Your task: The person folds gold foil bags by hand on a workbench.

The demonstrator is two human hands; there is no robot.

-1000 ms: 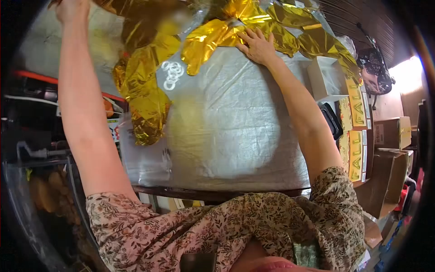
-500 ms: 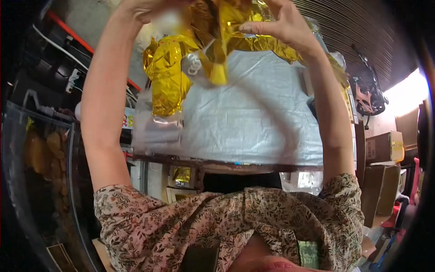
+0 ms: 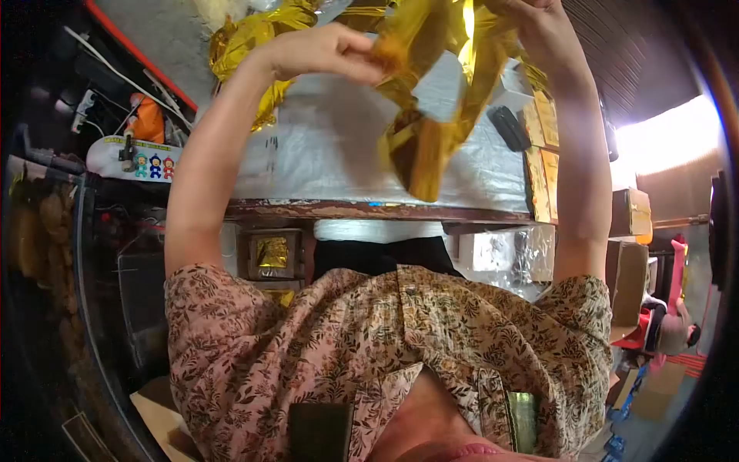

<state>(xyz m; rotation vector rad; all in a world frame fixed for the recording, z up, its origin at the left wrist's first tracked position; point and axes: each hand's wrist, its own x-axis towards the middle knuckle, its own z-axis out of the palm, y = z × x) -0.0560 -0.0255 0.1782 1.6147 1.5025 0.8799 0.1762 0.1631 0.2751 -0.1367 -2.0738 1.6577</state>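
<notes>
A crinkled strip of shiny gold foil [image 3: 419, 146] hangs in loops between my hands, above the covered table. My left hand [image 3: 339, 54] is closed on its left part, where the foil is blurred by motion. At the top edge of the view, my right hand [image 3: 539, 21] has its fingers pinched on the upper right part of the foil; some of that hand is cut off. More bunched gold foil [image 3: 269, 100] lies on the table at the left, partly behind my left forearm.
A pale plastic sheet [image 3: 323, 165] covers the table. At its right side are a dark oblong object [image 3: 508, 128] and gold-coloured boxes [image 3: 543, 185]. A power strip [image 3: 83, 112] and cables lie at the left. Cardboard boxes [image 3: 631, 212] and another person [image 3: 673, 331] are at the far right.
My left hand has come down and right, and the foil between my hands now hangs lower. My right hand has moved up and right. The whole view has shifted.
</notes>
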